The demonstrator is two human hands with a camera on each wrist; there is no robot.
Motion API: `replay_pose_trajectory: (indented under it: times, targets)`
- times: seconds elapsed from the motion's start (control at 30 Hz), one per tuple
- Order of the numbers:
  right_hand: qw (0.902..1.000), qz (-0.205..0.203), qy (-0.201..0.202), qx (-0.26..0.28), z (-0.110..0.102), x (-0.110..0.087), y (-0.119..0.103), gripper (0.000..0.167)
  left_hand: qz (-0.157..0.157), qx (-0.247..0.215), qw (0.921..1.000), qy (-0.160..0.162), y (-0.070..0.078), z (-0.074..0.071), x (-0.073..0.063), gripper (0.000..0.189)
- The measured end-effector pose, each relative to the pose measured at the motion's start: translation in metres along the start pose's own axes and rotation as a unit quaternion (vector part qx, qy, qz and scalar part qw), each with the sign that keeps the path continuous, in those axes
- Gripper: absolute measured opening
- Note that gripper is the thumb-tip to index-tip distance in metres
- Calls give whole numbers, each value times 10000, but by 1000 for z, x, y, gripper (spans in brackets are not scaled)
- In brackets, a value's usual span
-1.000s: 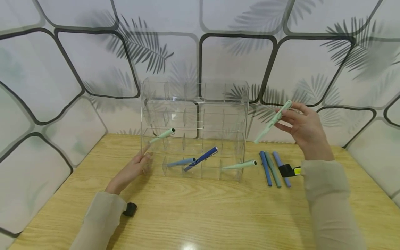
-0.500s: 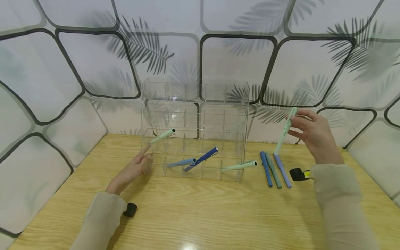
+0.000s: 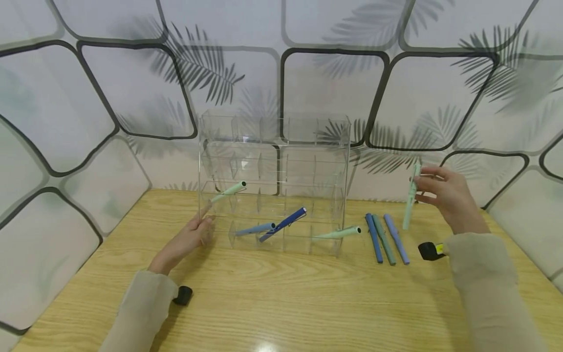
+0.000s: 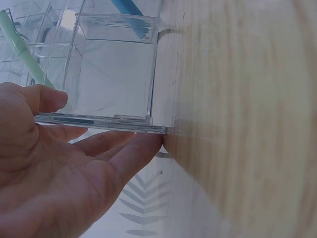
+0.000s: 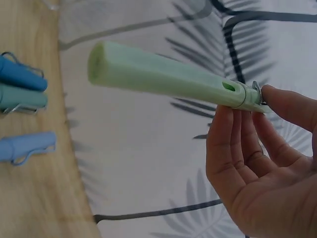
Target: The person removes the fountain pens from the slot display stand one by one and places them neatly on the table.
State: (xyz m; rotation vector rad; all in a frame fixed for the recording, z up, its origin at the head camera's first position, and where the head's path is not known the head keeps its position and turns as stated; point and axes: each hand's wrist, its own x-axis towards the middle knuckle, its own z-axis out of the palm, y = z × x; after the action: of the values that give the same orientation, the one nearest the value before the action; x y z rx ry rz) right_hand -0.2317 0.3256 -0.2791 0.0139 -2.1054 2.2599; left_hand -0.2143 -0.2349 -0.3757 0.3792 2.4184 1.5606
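My right hand (image 3: 450,195) pinches a mint-green pen (image 3: 411,203) by its clip end, nearly upright, to the right of the clear acrylic pen rack (image 3: 274,142). In the right wrist view the pen's (image 5: 158,74) plain end points away from the thumb and fingertips. With thumb inside and fingers outside, my left hand (image 4: 74,153) grips the rack's side panel low at its left. Two more mint-green pens, an upper one (image 3: 227,190) and a lower one (image 3: 338,232), lean in the rack, along with a light blue pen (image 3: 255,229) and a dark blue pen (image 3: 283,224).
On the wooden table (image 3: 272,298) right of the rack lie a blue pen (image 3: 375,238), a grey-green pen (image 3: 384,239) and a lavender pen (image 3: 397,238), side by side. A patterned wall covering (image 3: 334,93) stands close behind the rack.
My right hand has moved right and down with the mint-green pen, which has swung from slanted to nearly upright. The left hand and the rack have stayed in place.
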Motion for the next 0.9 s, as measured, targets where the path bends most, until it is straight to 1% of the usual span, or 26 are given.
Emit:
replay_pose_trajectory:
  times: [0.1, 0.2, 0.23, 0.33, 0.47, 0.6, 0.73, 0.8, 0.83, 0.9]
  targets:
    - [9994, 165, -1, -288, -6, 2, 7, 29, 2, -31, 10000, -1, 0, 0, 0, 64]
    - [9956, 273, -16, -892, -12, 5, 15, 26, 8, -35, 10000, -5, 0, 0, -1, 64]
    - [9935, 324, -35, -1088, -14, 7, 18, 27, 8, -28, 10000, 0, 0, 0, -1, 64]
    - [9831, 430, -134, -1773, -19, 12, 27, 28, 22, -17, 10000, 0, 1, 0, -1, 64]
    - [9719, 568, -224, -2274, -25, 19, 37, 42, 34, -44, 10000, -21, 1, 0, -2, 64]
    - [9643, 771, -210, -2523, -26, 22, 42, 56, -6, -27, 10000, 3, 1, 0, -1, 65]
    - [9521, 998, -341, -2869, -29, 23, 49, 62, -50, 15, 10000, 25, 1, 0, 0, 66]
    - [9480, 1117, -425, -2951, -31, 23, 55, 63, -61, 5, 10000, 28, 1, 0, 1, 66]
    - [9461, 1171, -460, -2986, -32, 23, 58, 63, -64, -9, 10000, 25, 1, 0, 1, 66]
    - [9465, 1280, -503, -2918, -35, 23, 63, 63, -61, -23, 10000, 23, 1, 0, 0, 65]
